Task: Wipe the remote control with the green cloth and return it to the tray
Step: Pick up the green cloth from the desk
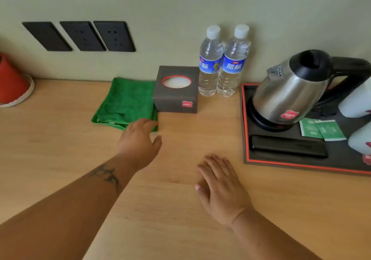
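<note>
A folded green cloth (pixel 125 102) lies on the wooden desk near the wall, left of a tissue box. My left hand (pixel 138 141) hovers at the cloth's near right corner, fingers apart, holding nothing. My right hand (pixel 219 187) rests flat and open on the desk, left of the tray. The black remote control (pixel 288 146) lies lengthwise along the front of the black tray (pixel 301 165), which has a red rim and stands at the right.
A dark tissue box (pixel 176 89) stands beside the cloth, with two water bottles (pixel 222 63) behind it. On the tray are a steel kettle (pixel 291 91), green sachets (pixel 321 129) and white cups (pixel 359 119). A red object (pixel 12 81) sits far left.
</note>
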A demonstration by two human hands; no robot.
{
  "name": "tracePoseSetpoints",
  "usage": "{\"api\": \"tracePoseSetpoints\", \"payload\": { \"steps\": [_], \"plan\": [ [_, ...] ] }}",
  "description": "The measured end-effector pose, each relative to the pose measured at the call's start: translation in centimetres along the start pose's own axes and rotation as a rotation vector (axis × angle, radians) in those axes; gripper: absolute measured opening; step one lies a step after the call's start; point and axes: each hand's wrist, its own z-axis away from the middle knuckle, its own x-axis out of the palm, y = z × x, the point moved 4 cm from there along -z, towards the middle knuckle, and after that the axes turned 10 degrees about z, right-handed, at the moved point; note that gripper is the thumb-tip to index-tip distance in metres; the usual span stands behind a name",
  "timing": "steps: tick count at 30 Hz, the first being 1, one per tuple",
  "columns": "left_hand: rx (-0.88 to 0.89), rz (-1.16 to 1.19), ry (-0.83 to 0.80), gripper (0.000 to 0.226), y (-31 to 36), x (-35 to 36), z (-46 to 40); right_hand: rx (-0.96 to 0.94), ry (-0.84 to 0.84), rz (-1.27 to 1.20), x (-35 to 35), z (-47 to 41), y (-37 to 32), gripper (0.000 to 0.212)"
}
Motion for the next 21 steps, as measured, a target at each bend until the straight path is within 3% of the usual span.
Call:
{"api": "tracePoseSetpoints", "payload": {
  "steps": [3,6,14,21],
  "plan": [
    [-0.023,-0.040,0.050,0.066,-1.1,1.0,-3.0,-0.015,0.016,0.026,-0.1,-0.2,0.2,0.053],
    [-0.109,-0.073,-0.015,0.076,-2.4,2.5,-4.9,-0.012,0.050,0.010,0.2,-0.3,0.3,0.051],
    [-0.041,-0.258,0.015,0.060,-2.1,3.0,-2.0,-0.019,0.081,-0.009,0.3,-0.3,0.3,0.047],
    [0.053,0.200,-0.149,0.023,3.8,5.5,5.5,-0.029,0.081,-0.028,0.5,-0.2,0.4,0.047]
  ]
}}
